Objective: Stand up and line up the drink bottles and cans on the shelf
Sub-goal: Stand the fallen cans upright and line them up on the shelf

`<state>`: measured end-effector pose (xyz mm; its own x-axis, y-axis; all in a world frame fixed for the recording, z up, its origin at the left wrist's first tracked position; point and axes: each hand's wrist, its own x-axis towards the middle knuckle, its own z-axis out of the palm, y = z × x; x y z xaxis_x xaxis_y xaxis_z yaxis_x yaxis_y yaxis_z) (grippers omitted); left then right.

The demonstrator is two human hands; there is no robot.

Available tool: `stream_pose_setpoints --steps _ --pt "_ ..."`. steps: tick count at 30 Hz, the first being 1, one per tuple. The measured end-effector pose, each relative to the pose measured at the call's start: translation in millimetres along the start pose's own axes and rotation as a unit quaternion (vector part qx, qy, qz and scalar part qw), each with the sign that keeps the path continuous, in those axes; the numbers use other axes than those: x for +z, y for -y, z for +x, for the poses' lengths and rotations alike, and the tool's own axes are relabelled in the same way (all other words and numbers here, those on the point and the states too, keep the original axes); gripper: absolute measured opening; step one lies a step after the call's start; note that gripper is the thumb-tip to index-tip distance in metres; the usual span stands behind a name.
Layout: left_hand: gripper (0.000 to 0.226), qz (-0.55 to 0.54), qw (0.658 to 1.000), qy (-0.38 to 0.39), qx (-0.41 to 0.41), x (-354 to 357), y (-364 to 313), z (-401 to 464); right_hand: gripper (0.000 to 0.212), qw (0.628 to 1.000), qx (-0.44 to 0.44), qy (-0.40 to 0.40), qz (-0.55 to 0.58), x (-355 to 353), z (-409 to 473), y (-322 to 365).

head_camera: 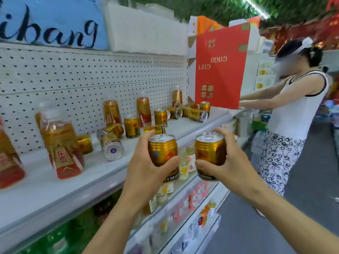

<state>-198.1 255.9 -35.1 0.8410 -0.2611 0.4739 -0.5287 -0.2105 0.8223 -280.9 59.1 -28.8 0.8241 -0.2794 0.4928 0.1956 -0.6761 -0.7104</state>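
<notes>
Shop aisle, white pegboard shelf point(60, 173); left hand point(146, 173) grip clamped round gold can point(162, 150), right hand point(227, 167) grip round second can point(210, 149), both upright, off shelf front; toppled cans point(111, 147) and upright bottles point(60, 143) on shelf; mid-placing step, judged; next: set both down upright in row

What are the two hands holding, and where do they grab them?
Each holds one gold can upright by its side: the left hand grips the left can, the right hand grips the right can.

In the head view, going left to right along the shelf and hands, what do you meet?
Near upright bottle → fallen can showing its base → left-hand can → right-hand can → other person.
</notes>
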Motion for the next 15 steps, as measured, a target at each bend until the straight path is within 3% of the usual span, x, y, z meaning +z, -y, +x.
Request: stream_pose_setpoints --steps 6,15 --pt "0.084 0.022 0.999 -0.038 -0.013 80.8 -1.3 66.5 0.089 1.0 -0.011 0.014 0.017 -33.0 87.7 -75.2" --pt "0.089 0.096 0.992 -0.08 -0.021 158.7 48.4 172.5 0.08 0.996 -0.037 0.042 0.07 -24.5 207.9 -168.7"
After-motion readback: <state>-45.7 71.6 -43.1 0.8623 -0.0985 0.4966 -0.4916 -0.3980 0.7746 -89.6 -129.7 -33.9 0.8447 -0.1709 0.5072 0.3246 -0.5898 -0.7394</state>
